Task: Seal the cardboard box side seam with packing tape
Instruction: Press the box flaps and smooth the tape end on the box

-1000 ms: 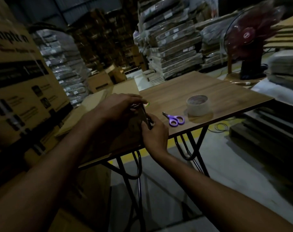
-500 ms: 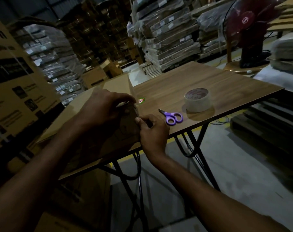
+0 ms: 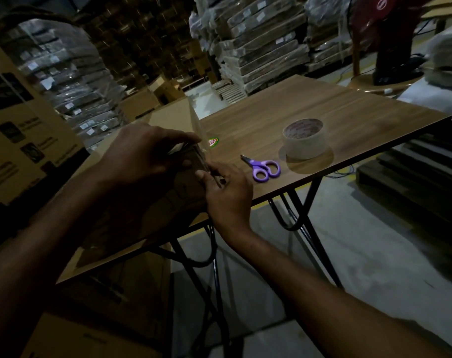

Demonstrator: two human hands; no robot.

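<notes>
A flattened cardboard box (image 3: pixel 168 117) lies on the left half of the wooden table (image 3: pixel 310 109), its side seam edge facing right. My left hand (image 3: pixel 142 153) curls over that edge from above, fingertips gripping the cardboard. My right hand (image 3: pixel 227 192) pinches the same edge lower down, thumb pressed against the seam. A shiny strip of clear tape (image 3: pixel 197 127) runs along the edge beyond my fingers. The roll of packing tape (image 3: pixel 304 138) stands on the table to the right, untouched.
Purple-handled scissors (image 3: pixel 263 168) lie between my right hand and the tape roll. A small sticker (image 3: pixel 213 142) is on the tabletop. Printed cartons (image 3: pixel 18 130) stand at left, wrapped stacks (image 3: pixel 261 45) behind, a red fan (image 3: pixel 390 34) at far right.
The view has tilted down and closer. Both hands stay on the box's seam edge, and my right hand has shifted slightly along it.
</notes>
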